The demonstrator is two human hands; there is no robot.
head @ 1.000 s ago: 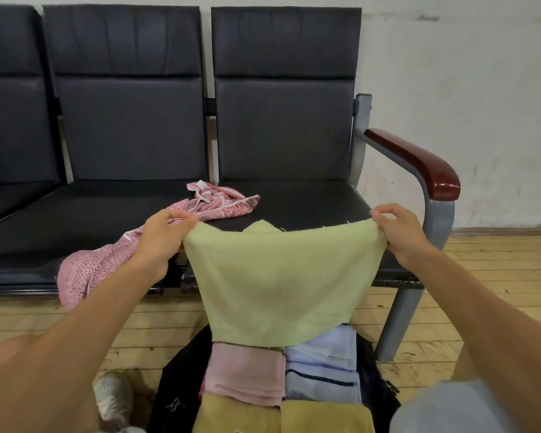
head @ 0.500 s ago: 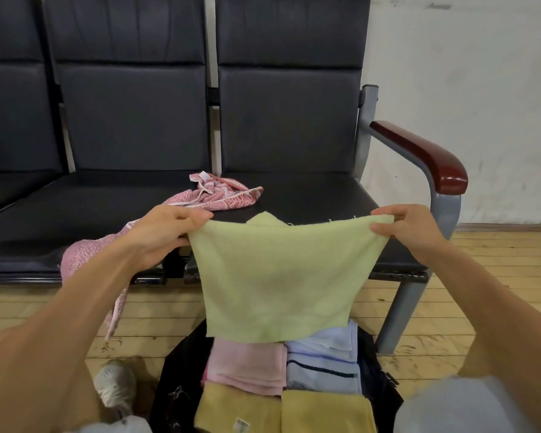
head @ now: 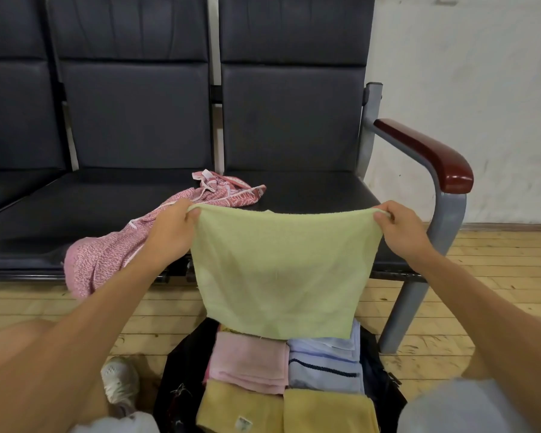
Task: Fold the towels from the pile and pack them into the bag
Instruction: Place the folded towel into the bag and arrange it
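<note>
A light green towel hangs spread in front of me, its lower edge just above the bag. My left hand pinches its top left corner and my right hand pinches its top right corner. Below it stands an open black bag on the floor. Inside lie folded towels: a pink one, a pale blue striped one and two yellow ones at the near side. A pink patterned towel lies crumpled on the black bench seat, draping over its front edge.
A row of black padded seats stands against a white wall, with a grey metal frame and a dark red armrest at the right. The floor is pale wood planks. A white shoe shows at the lower left.
The green towel's top edge has been pulled straight and taut; the bump of cloth that stood up in the middle is gone. The view has tilted slightly lower.
</note>
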